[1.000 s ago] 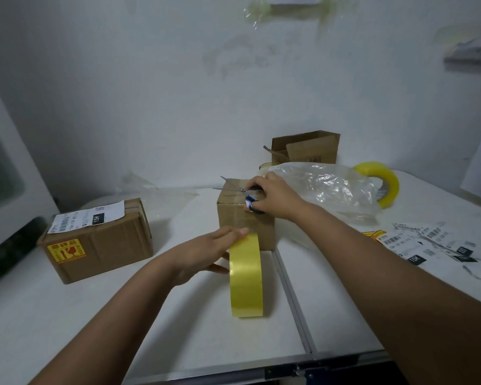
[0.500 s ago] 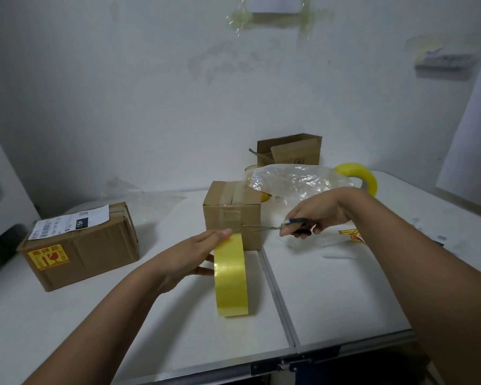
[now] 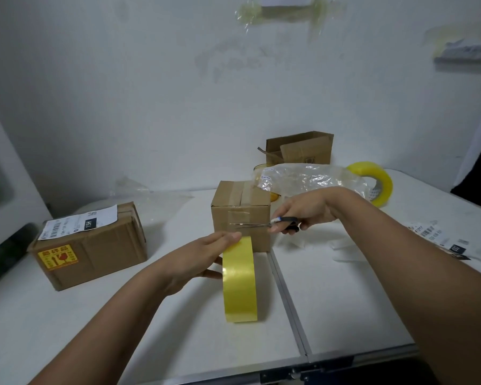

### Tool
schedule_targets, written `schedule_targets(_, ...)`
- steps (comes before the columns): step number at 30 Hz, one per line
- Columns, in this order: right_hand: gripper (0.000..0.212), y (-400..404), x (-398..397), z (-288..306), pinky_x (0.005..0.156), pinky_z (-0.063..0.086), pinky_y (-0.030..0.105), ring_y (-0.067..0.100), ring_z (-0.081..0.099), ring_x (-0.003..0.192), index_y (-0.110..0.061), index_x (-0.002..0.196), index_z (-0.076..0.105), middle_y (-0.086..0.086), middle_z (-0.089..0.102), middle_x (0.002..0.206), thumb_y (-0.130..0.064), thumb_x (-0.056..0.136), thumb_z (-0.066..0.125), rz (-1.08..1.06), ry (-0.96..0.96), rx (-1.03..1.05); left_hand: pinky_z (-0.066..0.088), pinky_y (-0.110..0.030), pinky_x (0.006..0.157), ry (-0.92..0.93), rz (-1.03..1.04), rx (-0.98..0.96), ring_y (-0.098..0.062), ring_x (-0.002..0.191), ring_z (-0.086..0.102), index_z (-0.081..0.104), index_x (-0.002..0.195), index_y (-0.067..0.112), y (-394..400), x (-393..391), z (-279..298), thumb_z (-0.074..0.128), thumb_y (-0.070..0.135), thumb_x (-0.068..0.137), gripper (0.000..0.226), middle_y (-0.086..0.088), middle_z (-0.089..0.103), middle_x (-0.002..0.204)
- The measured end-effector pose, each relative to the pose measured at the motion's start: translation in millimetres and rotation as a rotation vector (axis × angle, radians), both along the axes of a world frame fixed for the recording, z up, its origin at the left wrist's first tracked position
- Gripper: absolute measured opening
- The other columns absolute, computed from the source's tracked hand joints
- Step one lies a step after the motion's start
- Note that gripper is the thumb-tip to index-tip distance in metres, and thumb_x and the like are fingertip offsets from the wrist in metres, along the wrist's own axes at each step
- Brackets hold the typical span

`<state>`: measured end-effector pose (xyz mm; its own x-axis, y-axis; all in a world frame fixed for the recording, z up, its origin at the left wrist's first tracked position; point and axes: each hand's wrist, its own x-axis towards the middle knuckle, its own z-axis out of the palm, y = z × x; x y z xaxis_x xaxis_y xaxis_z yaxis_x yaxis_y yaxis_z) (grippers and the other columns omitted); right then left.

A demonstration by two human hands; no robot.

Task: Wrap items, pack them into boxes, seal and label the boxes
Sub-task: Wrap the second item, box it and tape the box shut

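Note:
A small taped cardboard box [image 3: 240, 215] stands in the middle of the white table [image 3: 345, 301]. My left hand [image 3: 197, 259] grips a yellow tape roll [image 3: 239, 284] standing on edge just in front of the box, fingers over its top. A clear strip of tape runs from the roll up the box's front face. My right hand [image 3: 303, 209] grips a pair of scissors [image 3: 264, 225] by the dark handles. Their blades point left across the box's front face, just above the roll.
A larger sealed box [image 3: 92, 245] with a shipping label and a yellow fragile sticker sits at left. Behind the small box lie a crumpled clear plastic bag [image 3: 311, 179], an open cardboard box [image 3: 300, 148] and a second yellow tape roll [image 3: 375, 182]. Printed labels [image 3: 439, 237] lie at right.
My right hand took the scissors from the box's top, swung round to the right, then brought the blades across the box's front face. My left hand and the roll stayed put.

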<state>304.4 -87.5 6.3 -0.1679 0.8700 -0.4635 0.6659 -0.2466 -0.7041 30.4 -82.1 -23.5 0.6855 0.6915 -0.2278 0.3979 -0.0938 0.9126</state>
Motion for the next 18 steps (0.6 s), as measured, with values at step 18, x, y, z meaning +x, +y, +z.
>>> schedule_targets(18, 0.019, -5.3, -5.2, -4.0, 0.063, 0.035, 0.020, 0.008, 0.053, 0.069, -0.020, 0.104, 0.071, 0.000, 0.059, 0.087, -0.026, 0.086, 0.073, 0.025, -0.005, 0.033, 0.054, -0.030, 0.093, 0.011, 0.005, 0.022, -0.014, 0.107, 0.064, 0.060, 0.125, 0.037, 0.2, 0.0, 0.5, 0.046, 0.057, 0.095, 0.038, 0.006, 0.066, 0.117)
